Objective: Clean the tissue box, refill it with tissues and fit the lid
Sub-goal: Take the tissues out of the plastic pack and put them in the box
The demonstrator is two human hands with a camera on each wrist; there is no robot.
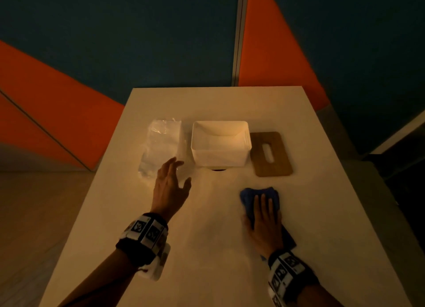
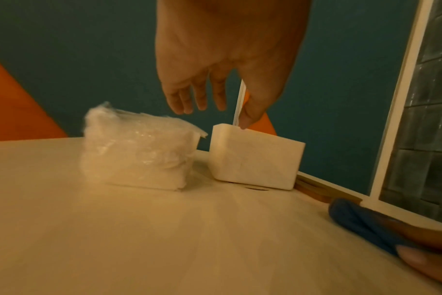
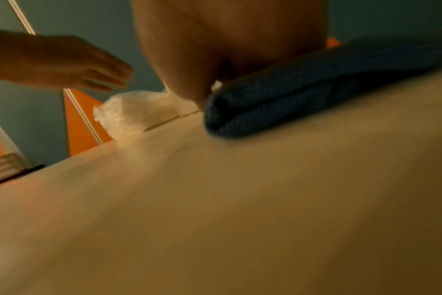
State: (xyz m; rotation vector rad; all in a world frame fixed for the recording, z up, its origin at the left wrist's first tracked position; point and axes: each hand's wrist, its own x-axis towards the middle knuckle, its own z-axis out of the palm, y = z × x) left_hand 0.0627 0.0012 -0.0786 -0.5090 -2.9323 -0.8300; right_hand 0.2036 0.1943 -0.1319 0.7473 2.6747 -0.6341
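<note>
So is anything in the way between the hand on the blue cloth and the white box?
Nothing visible. Only bare table lies between the right hand on the cloth and the open box.

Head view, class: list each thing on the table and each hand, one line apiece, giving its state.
Box: open, empty, upright.
Lid: off, flat beside the box.
Tissue pack: wrapped, lying left of the box.
Cloth: bunched, flat on the table.
Left hand: open, raised near the pack.
Right hand: flat, pressing on the cloth.
</note>
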